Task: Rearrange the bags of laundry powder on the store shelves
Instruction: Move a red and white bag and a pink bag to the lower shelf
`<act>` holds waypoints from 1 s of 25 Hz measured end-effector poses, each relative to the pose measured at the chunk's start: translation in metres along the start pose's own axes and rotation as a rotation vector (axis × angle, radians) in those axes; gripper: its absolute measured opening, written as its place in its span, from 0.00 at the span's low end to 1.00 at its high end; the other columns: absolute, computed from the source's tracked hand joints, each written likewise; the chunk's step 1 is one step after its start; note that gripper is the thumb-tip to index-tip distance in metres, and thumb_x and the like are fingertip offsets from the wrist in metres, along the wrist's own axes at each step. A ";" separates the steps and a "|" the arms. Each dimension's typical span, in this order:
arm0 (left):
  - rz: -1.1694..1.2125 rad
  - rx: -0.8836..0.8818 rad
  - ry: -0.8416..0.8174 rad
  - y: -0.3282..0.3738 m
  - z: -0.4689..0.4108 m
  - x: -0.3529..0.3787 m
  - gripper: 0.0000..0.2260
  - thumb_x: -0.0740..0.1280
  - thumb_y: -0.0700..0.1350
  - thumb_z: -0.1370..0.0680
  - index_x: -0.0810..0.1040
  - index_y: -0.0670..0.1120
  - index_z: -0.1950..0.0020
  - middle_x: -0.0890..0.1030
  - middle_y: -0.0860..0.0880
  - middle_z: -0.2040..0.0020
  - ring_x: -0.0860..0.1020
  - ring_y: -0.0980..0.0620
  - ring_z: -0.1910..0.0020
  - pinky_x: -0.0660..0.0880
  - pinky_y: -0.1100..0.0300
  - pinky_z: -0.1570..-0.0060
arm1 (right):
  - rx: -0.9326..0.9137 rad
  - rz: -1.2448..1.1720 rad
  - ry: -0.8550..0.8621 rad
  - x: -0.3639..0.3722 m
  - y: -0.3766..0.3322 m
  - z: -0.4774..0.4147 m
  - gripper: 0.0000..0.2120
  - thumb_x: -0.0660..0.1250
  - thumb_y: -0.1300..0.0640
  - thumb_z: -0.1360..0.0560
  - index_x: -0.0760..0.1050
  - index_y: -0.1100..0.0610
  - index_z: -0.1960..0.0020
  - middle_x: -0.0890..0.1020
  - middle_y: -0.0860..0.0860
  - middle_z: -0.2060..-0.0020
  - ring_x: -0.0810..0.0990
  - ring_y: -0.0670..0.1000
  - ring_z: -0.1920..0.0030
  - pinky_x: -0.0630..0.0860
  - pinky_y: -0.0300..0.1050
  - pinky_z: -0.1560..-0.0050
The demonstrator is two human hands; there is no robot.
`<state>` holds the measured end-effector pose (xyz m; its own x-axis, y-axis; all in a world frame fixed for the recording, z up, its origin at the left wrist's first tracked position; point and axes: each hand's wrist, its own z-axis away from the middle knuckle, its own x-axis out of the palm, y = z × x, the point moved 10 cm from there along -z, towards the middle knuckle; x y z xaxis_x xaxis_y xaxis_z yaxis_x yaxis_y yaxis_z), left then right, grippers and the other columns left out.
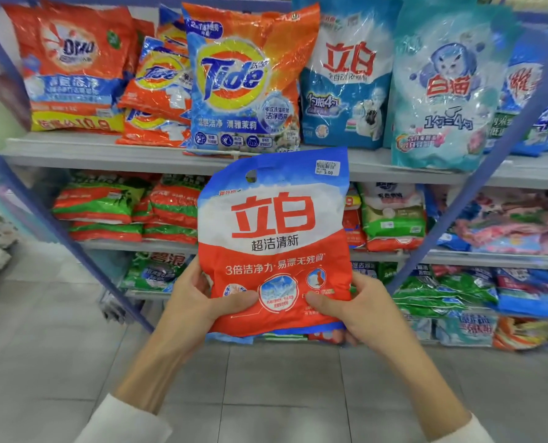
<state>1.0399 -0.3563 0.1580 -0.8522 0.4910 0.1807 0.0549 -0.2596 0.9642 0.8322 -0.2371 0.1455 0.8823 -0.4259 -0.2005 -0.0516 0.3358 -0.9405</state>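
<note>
Store shelving (106, 148) with grey boards and slanted blue uprights fills the background above a grey tiled floor (266, 394). Landmark: the large Tide bag (244, 78), upright on the top board. To the left of the Tide bag lie smaller Tide bags (157, 91), then a red OMO bag (74, 65). To its right stand a blue-and-white bag (346, 84) and, farther along, a teal cat-face bag (448, 91). Directly below the Tide bag, in front of the lower boards and touching none of them, the red-and-white laundry powder bag (276, 238) is held upright in the air with its printed face toward the camera and a price sticker (327, 168) at its upper right corner. The left hand (196, 295) grasps the bag's lower left edge, thumb pressed on the front and fingers wrapped behind. The right hand (362, 305) grasps the lower right edge in the same way. Below and left of the Tide bag, green-and-red bags (106, 206) lie stacked on the middle board.
</note>
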 end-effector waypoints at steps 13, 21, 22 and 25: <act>-0.032 -0.177 -0.307 -0.022 0.011 -0.001 0.43 0.74 0.19 0.40 0.71 0.47 0.30 0.84 0.42 0.41 0.84 0.40 0.44 0.83 0.48 0.54 | 0.081 -0.358 -0.219 0.032 0.027 0.016 0.15 0.70 0.61 0.25 0.78 0.59 0.39 0.88 0.53 0.50 0.87 0.51 0.51 0.83 0.44 0.53; 0.245 -0.370 -0.199 -0.070 0.004 0.003 0.22 0.81 0.41 0.38 0.85 0.45 0.45 0.85 0.38 0.43 0.85 0.38 0.48 0.83 0.47 0.57 | 0.187 -0.220 -0.241 0.031 0.070 0.004 0.19 0.74 0.64 0.28 0.78 0.60 0.38 0.88 0.52 0.48 0.87 0.51 0.48 0.82 0.40 0.51; 0.241 -0.368 -0.178 -0.074 -0.003 -0.001 0.21 0.77 0.40 0.34 0.84 0.44 0.41 0.85 0.39 0.43 0.85 0.38 0.48 0.83 0.47 0.56 | 0.188 -0.210 -0.230 0.032 0.070 -0.001 0.20 0.75 0.63 0.29 0.79 0.59 0.38 0.88 0.52 0.48 0.87 0.51 0.47 0.82 0.40 0.50; 0.145 -0.340 -0.120 -0.081 -0.027 -0.009 0.23 0.78 0.35 0.31 0.80 0.44 0.37 0.86 0.40 0.45 0.85 0.38 0.49 0.84 0.46 0.56 | 0.185 -0.207 -0.127 0.039 0.068 -0.022 0.18 0.78 0.57 0.33 0.82 0.56 0.43 0.88 0.50 0.52 0.88 0.49 0.52 0.82 0.37 0.57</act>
<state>1.0294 -0.3619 0.0728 -0.7800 0.5179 0.3513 -0.0230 -0.5847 0.8109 0.8528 -0.2500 0.0678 0.9172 -0.3966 0.0372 0.2111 0.4049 -0.8897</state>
